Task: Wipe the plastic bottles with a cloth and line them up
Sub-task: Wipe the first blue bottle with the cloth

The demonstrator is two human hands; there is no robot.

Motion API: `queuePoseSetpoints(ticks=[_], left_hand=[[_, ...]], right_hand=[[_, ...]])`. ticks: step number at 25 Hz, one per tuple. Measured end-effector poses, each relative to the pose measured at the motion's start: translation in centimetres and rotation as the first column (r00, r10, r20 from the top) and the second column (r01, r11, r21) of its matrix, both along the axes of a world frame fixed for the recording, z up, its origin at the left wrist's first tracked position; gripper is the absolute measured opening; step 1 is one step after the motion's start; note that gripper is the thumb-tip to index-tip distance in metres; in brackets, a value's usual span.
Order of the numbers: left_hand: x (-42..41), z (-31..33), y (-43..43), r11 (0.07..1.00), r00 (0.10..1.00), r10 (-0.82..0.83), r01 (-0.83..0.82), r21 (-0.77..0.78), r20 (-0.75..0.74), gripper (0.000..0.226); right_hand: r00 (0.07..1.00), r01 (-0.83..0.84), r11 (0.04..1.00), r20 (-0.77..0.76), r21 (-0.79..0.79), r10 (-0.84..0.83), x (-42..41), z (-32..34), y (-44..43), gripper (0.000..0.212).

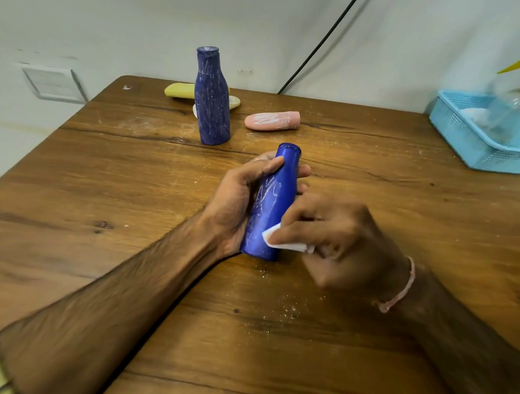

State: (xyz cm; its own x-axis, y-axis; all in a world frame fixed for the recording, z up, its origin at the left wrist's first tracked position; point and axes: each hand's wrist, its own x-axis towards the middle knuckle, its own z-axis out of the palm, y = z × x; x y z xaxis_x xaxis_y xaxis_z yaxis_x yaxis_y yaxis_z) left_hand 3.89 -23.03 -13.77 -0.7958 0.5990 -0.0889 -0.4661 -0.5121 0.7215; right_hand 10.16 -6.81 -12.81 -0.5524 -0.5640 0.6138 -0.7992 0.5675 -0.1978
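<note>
Left hand (237,204) grips blue bottle (272,203); right hand (338,240) pinches cloth (283,238) against it. Rotate bottle, wipe chalky marks fully.

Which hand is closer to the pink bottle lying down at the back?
The left hand, though only narrowly. Its fingers wrap the blue bottle just below the pink bottle. The right hand, holding the cloth, sits lower, nearer the person.
</note>
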Motion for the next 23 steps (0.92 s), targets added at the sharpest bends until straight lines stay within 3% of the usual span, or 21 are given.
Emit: queuePoseSetpoints(ticks=[4, 8, 12, 16, 19, 21, 23], left_hand=[[-0.6, -0.6, -0.1, 0.999, 1.0, -0.001, 0.001, 0.035, -0.005, 0.032], [-0.7, -0.8, -0.2, 1.0, 1.0, 0.016, -0.017, 0.021, 0.013, 0.027], [-0.7, -0.6, -0.2, 0.999, 0.999, 0.006, -0.008, 0.04, 0.047, 0.03], [-0.8, -0.7, -0.3, 0.999, 0.998, 0.001, -0.004, 0.049, 0.057, 0.029], [-1.0, -0.9, -0.4, 0.998, 0.997, -0.018, 0.013, 0.067, 0.075, 0.037], [-1.1, -1.0, -0.4, 0.998, 0.997, -0.006, 0.001, 0.066, 0.072, 0.038], [-1.0, -1.0, -0.3, 0.998, 0.997, 0.034, -0.037, 0.053, 0.063, 0.025]], right_hand=[[0.978, 0.205, 0.975, 0.046, -0.083, -0.202, -0.5, 0.2, 0.2, 0.023], [0.991, 0.027, 0.998, 0.132, 0.048, -0.033, 0.7, -0.4, -0.6, 0.028], [0.976, 0.199, 0.979, 0.105, -0.055, -0.192, 0.1, 0.2, 0.2, 0.025], [0.992, 0.056, 0.998, 0.114, 0.031, -0.06, 0.9, -0.3, -1.0, 0.022], [0.971, 0.232, 0.97, 0.08, -0.068, -0.226, 0.0, 0.2, -0.4, 0.021], [0.981, 0.165, 0.986, 0.111, -0.016, -0.162, 0.6, 0.0, -0.3, 0.02], [0.991, 0.035, 0.999, 0.125, 0.041, -0.039, 1.3, -0.6, -1.3, 0.02]])
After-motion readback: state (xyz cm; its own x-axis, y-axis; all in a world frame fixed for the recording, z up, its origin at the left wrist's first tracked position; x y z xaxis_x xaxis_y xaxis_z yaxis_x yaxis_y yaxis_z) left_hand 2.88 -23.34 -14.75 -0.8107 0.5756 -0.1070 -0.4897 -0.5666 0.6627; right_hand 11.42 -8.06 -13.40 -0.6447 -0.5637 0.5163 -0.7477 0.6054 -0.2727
